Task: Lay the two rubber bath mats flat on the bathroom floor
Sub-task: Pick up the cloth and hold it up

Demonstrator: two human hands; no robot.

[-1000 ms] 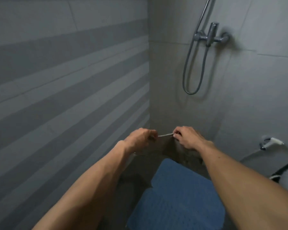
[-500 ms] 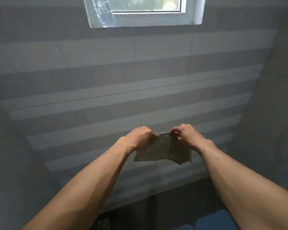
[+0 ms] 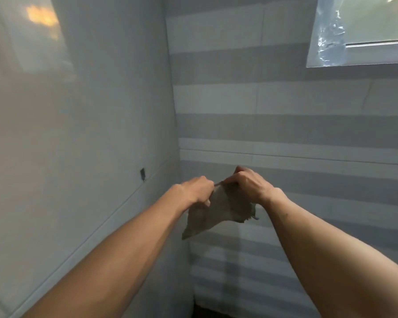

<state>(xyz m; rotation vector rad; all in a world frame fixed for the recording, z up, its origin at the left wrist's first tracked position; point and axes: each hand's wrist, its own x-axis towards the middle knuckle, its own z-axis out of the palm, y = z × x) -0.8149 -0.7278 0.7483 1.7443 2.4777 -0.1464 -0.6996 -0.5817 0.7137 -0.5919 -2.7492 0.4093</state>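
Both hands pinched a grey mat's top edge at frame centre: left hand (image 3: 197, 191), right hand (image 3: 248, 183), the mat (image 3: 218, 211) hanging crumpled before the striped wall (image 3: 285, 129). No floor or laid mat showed; laying apparently remained.

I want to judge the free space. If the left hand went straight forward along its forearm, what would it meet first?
Probably the right hand, then the striped tiled wall; the left hand shares the small grey-brown cloth. Depth is unclear.
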